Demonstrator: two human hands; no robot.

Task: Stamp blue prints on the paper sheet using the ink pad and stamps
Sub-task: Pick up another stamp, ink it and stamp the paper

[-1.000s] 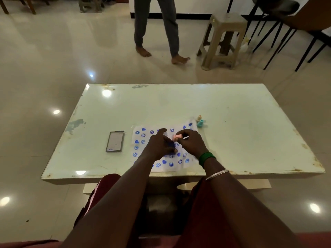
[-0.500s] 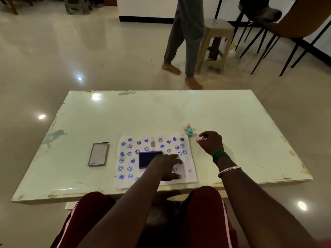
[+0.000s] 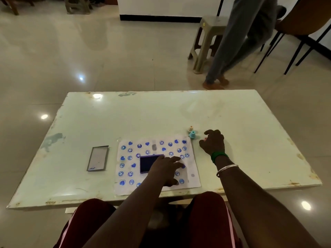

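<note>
A white paper sheet with several blue heart and smiley prints lies on the table's near side. On its middle rests an open blue ink pad. My left hand lies flat on the sheet with fingers spread, and it overlaps the pad's right edge. To the right of the sheet, my right hand rests on the table with a small pink stamp loosely between thumb and fingers. A teal stamp and a cream-orange stamp stand just left of that hand, at the sheet's far right corner.
The ink pad's lid lies left of the sheet on the pale worn table. Beyond the table's far right corner a person walks past a plastic stool. Dark chairs stand at the far right.
My right hand carried the pink stamp off the sheet to the right, beside the other stamps. The left hand settled flat on the paper by the pad. The person walked right.
</note>
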